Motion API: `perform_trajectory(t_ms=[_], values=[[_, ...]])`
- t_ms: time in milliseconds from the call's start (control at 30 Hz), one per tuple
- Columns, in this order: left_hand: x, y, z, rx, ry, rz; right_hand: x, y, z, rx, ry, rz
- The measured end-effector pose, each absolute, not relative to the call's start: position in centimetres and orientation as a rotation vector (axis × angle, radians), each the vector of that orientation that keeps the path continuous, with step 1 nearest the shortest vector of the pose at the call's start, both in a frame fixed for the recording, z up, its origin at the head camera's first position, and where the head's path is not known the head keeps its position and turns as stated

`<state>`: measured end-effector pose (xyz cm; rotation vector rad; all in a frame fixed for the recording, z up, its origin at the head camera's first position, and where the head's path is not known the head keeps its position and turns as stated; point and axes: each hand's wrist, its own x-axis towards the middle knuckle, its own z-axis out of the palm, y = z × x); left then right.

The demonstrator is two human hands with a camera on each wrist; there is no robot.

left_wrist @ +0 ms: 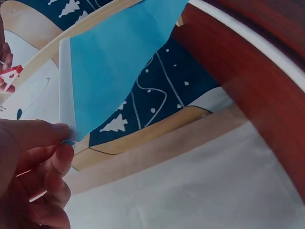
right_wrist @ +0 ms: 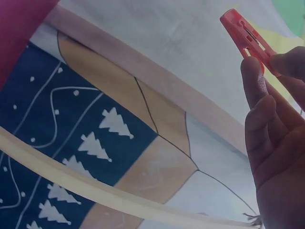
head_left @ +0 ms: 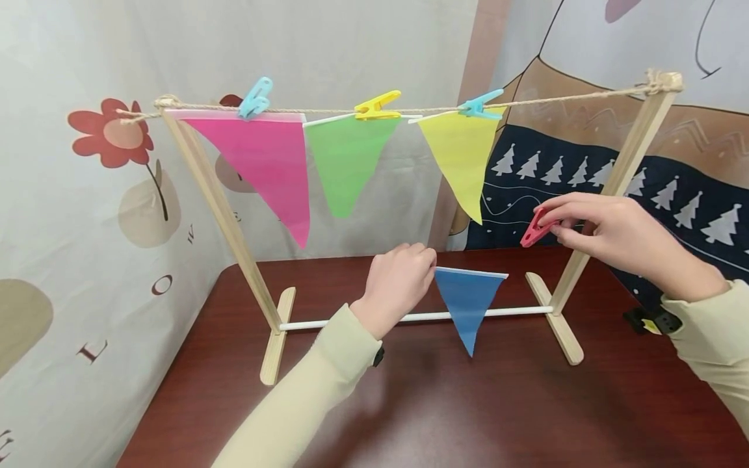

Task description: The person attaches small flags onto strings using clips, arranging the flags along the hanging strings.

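Observation:
A blue triangular pennant (head_left: 468, 302) with a white top strip hangs from my left hand (head_left: 400, 279), which pinches its upper left corner between thumb and finger, as the left wrist view shows. In my right hand (head_left: 620, 234) a red clothespin (head_left: 535, 229) is pinched at one end, beside the right post. Above, a twine line (head_left: 562, 100) carries a pink pennant (head_left: 269, 162) under a blue clothespin (head_left: 255, 99), a green pennant (head_left: 348, 159) under a yellow clothespin (head_left: 377, 106), and a yellow pennant (head_left: 462, 156) under another blue clothespin (head_left: 482, 105).
The twine is tied between a left wooden post (head_left: 225, 221) and a right wooden post (head_left: 623, 162), both on flat feet. A white rod (head_left: 521, 312) joins them low down. The frame stands on a dark red table (head_left: 468, 416), before a printed cloth backdrop (head_left: 363, 52).

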<state>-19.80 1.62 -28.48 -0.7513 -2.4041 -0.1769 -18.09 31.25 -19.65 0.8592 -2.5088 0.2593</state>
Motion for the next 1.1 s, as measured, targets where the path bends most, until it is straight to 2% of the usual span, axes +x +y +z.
perform_trajectory(t_ms=[533,1100], values=[[-20.4,2.6,-22.6,-0.83,-2.339,-0.095,-17.1,32.6,-15.2,0.785,-2.447,0.162],[-19.9,5.0,-17.5,-0.821,-2.204,-0.007,-17.7,33.5,-13.3,0.669,-2.391,0.475]])
